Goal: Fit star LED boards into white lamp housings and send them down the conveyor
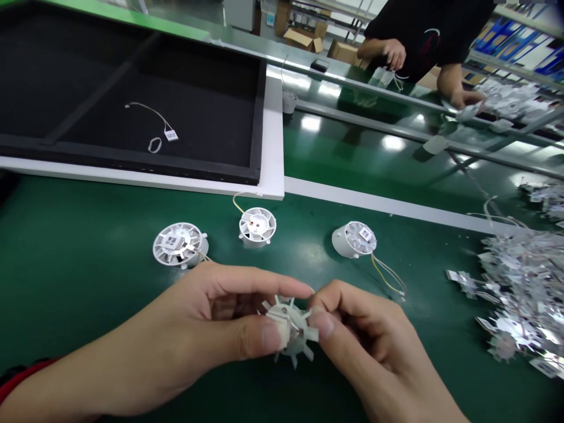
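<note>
A white plastic fan part with fins sticking out all round (296,346) is held up over the green table. My left hand (207,329) grips it, thumb on its near face and index finger stretched along the top. With thumb and index finger pinched at the part's right edge, my right hand (356,341) meets it from the other side; its remaining fingers are curled. Whether a thin wire is also in that pinch I cannot tell. Just beyond my hands stand three round white fan housings: a left one (180,245), a middle one (258,227) and a right one (355,239), with thin wires.
Loose finned parts with wires lie in a heap (520,282) at the right. A black-lined tray (272,135) at the back left holds a labelled wire (171,135) and a small ring. Across a metal rail, a co-worker's hands (393,54) handle similar white parts.
</note>
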### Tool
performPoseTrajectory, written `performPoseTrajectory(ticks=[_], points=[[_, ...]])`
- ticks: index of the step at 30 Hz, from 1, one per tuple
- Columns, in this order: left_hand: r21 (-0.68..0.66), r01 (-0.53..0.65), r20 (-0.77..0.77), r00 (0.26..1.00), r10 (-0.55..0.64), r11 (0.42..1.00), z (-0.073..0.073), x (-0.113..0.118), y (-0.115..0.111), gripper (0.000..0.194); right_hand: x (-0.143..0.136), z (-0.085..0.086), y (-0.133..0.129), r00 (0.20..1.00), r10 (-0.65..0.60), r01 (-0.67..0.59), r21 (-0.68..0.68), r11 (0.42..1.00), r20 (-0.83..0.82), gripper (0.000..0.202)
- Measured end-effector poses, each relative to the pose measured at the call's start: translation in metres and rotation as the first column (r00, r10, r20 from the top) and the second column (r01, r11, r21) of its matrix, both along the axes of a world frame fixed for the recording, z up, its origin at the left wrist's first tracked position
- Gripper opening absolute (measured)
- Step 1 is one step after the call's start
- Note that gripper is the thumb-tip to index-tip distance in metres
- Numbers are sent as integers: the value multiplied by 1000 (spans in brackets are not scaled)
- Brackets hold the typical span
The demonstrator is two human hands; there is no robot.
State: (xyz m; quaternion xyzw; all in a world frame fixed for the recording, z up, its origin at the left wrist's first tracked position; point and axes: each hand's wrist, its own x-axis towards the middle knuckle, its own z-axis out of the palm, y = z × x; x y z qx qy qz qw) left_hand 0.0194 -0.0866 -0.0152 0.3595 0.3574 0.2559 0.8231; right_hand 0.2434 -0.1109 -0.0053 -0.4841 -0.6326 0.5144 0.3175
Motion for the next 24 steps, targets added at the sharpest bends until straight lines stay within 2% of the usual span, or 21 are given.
performPoseTrajectory(ticks=[2,5,8,10,12,15,17,20,22,24], points=[[97,58,-51,997,-53,994,0,-1,1,18,3,0,-1,997,22,-33,-152,988,-71,43],[214,110,-171,983,-74,971,-2,-5,3,18,5,0,-1,989,21,-72,-352,933,-146,46],[310,149,-224,971,-80,939,-9,-11,4,19,4,2,1,990,14,-77,-464,882,-138,50],[357,175,-246,965,-89,918,-12,-14,3,22,4,3,1,994,25,-73,-482,873,-105,51],[317,161,-236,968,-86,935,-10,-14,2,25,5,1,-1,998,47,-57,-399,915,-36,49],[104,41,-136,990,-26,994,-2,-9,1,26,7,-4,-10,991,17,-4,-99,995,136,28],[-2,-14,-64,998,14,1000,4,-4,1,24,8,-8,-15,977,-41,18,112,994,210,9],[-23,-8,-26,1000,7,1000,6,-2,2,24,7,-10,-15,980,-81,13,343,939,183,15],[7,15,-14,1000,-15,1000,2,-4,3,25,4,-7,-10,992,-55,8,379,926,113,17],[65,26,-9,1000,-26,998,-3,-6,3,27,2,-3,-3,999,-24,12,318,948,35,15]])
